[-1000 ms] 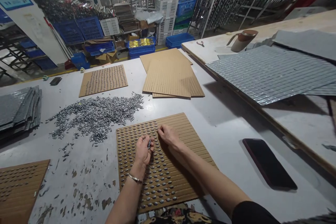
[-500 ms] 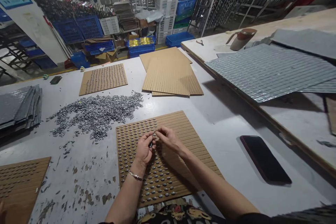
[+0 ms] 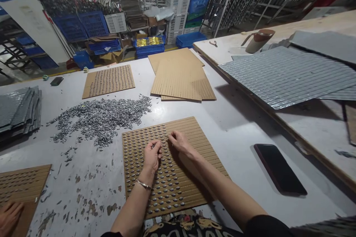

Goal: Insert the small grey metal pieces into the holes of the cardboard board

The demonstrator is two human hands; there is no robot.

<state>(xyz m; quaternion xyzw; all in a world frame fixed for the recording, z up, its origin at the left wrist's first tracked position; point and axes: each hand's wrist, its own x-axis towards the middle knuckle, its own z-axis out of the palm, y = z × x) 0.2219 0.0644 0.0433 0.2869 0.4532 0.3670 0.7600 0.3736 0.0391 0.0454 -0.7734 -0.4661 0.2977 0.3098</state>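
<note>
A ridged brown cardboard sheet (image 3: 200, 152) lies in front of me, its left part covered with rows of small grey pointed oval pieces (image 3: 164, 189). Over those rows my left hand (image 3: 151, 155) is curled closed, and a bit of a dark oval piece shows between its fingers. Just right of it, my right hand (image 3: 180, 142) pinches thumb and fingertips together at the edge of the filled rows. Whatever the right fingertips hold is too small to make out. A loose pile of the same oval pieces (image 3: 111, 116) is spread beyond the sheet on the left.
Bare cardboard sheets (image 3: 178, 77) and a filled sheet (image 3: 111, 81) lie farther back. A phone (image 3: 279, 168) is at the right. Grey ridged sheets (image 3: 289, 74) and a mug (image 3: 260, 40) stand on the adjoining table. Another person's hand (image 3: 11, 214) rests on a sheet at lower left.
My hands have moved apart: the right slightly right and up, the left slightly left. The other person's hand has come further into view at lower left.
</note>
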